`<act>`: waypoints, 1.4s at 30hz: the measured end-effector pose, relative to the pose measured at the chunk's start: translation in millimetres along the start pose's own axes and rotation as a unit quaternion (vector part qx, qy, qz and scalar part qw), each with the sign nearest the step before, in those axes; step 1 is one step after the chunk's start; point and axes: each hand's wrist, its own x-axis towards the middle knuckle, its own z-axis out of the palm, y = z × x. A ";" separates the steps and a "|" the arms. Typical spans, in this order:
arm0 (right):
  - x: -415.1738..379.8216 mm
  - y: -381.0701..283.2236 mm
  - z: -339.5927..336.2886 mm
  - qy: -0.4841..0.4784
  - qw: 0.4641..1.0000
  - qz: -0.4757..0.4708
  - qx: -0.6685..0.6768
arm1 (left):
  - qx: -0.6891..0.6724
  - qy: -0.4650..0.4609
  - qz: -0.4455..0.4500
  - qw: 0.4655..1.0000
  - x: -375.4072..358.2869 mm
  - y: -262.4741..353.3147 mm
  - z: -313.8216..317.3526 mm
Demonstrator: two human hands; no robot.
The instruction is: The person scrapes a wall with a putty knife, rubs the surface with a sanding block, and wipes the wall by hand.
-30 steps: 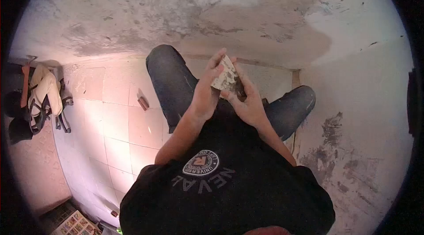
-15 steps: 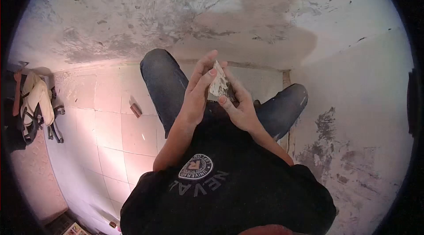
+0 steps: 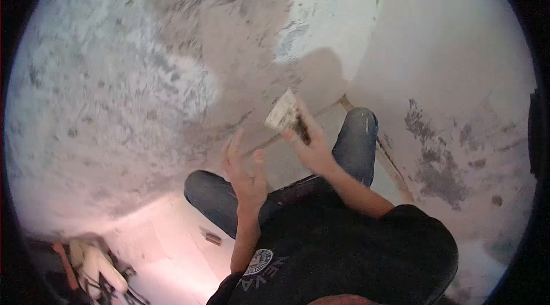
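Observation:
In my right hand is a putty knife with a wide, pale, plaster-smeared blade that flares toward the wall. Its darker base lies against my palm and fingers, and the handle is mostly hidden. To the left and slightly lower, my left hand hangs in the air, apart from the tool. Its fingers are spread and a little blurred, with nothing in them. Close in front of both hands rises the patchy grey and white wall.
A reddish-brown block lies on the tiled floor beside my left knee. Another wall with dark stains meets the first at a corner on the right. At lower left is another person's arm, near pale cloth.
My left hand has come off the putty knife and moved down and left, fingers opening. The knife stays in my right hand. My view has turned right, toward the corner.

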 end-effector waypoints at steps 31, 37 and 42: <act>174.4 48.6 -71.9 0.299 0.944 -0.139 0.004 | 0.275 -0.187 0.538 0.774 234.7 55.4 184.0; 180.5 52.1 -77.3 0.289 0.942 -0.169 0.037 | 0.294 -0.164 0.549 0.765 239.2 65.2 191.8; 182.7 59.4 -84.3 0.294 0.944 -0.147 0.027 | 0.278 -0.153 0.534 0.784 240.3 69.0 196.6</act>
